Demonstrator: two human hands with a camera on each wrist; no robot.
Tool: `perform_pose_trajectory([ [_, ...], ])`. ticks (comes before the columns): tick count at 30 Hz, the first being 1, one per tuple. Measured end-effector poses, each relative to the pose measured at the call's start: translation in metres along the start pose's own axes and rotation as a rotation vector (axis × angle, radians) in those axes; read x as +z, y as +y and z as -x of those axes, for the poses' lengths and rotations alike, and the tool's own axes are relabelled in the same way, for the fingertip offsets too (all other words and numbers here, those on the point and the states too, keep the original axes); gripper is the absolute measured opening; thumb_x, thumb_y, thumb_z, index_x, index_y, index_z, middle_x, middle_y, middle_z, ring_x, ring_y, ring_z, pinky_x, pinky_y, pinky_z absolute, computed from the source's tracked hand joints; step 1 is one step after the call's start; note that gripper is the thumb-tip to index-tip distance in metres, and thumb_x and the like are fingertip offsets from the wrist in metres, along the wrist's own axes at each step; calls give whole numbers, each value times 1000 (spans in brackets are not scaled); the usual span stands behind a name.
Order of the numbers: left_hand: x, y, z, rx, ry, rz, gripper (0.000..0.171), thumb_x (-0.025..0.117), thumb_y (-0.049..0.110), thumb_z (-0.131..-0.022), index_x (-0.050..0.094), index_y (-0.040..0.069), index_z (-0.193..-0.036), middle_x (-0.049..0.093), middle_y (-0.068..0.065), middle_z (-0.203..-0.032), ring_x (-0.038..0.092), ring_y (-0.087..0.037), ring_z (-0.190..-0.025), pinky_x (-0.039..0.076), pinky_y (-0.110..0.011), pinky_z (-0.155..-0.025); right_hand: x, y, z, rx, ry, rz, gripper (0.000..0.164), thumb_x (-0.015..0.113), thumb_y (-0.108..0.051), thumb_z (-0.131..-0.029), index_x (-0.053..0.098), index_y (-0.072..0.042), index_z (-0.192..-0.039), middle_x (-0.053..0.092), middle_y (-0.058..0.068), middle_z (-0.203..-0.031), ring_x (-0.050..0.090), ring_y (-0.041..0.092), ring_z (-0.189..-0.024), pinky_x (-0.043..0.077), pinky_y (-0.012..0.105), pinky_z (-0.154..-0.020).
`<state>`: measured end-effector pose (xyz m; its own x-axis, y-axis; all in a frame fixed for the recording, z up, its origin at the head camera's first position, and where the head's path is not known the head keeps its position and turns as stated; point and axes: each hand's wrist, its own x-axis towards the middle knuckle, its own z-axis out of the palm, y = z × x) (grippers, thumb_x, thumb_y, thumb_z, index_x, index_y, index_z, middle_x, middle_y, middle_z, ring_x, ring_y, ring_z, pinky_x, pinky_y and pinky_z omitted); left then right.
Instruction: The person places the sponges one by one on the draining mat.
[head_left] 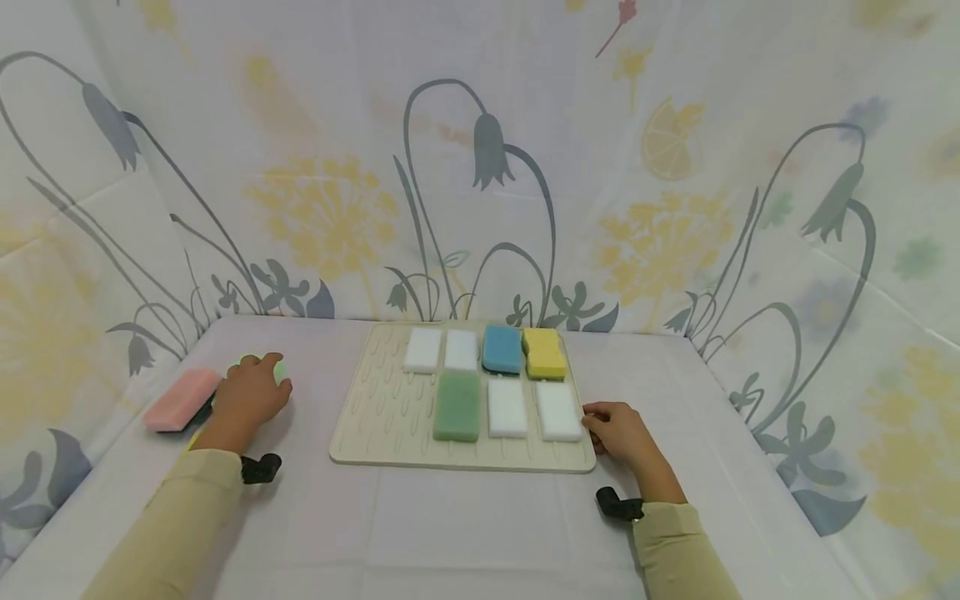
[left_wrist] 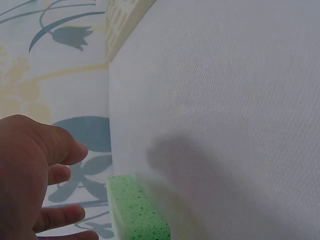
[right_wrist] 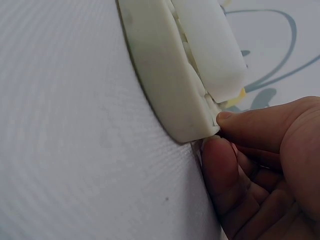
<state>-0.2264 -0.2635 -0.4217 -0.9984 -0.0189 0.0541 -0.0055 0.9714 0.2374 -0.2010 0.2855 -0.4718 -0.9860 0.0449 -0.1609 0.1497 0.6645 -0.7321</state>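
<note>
My left hand (head_left: 251, 393) is over a light green speckled sponge (left_wrist: 140, 212) at the left of the table. Its fingers are spread and loosely bent, with nothing between them in the left wrist view. Most of that sponge is hidden under the hand in the head view. A pink sponge (head_left: 182, 400) with a dark underside lies just left of it. My right hand (head_left: 618, 429) pinches the right edge of a cream ridged mat (head_left: 375, 417) between thumb and fingers. Close by this grip, a white sponge (head_left: 558, 412) rests on the mat.
Also on the mat are several other white sponges (head_left: 507, 408), a green sponge (head_left: 457, 406), a blue sponge (head_left: 502, 347) and a yellow sponge (head_left: 544, 353). A bit of yellow (head_left: 193, 440) shows beside my left wrist. Behind the white table hangs a flower-printed cloth (head_left: 337, 217).
</note>
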Motion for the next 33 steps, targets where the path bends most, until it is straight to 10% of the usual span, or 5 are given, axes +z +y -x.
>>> perform_pose_trajectory([
  [33, -4, -27, 1, -103, -208, 47, 65, 43, 31, -95, 27, -10, -142, 26, -47, -131, 34, -63, -113, 39, -67, -85, 0, 2, -3, 17, -9, 0, 38, 58, -18, -96, 59, 0, -129, 70, 13, -98, 65, 14, -70, 57, 29, -61],
])
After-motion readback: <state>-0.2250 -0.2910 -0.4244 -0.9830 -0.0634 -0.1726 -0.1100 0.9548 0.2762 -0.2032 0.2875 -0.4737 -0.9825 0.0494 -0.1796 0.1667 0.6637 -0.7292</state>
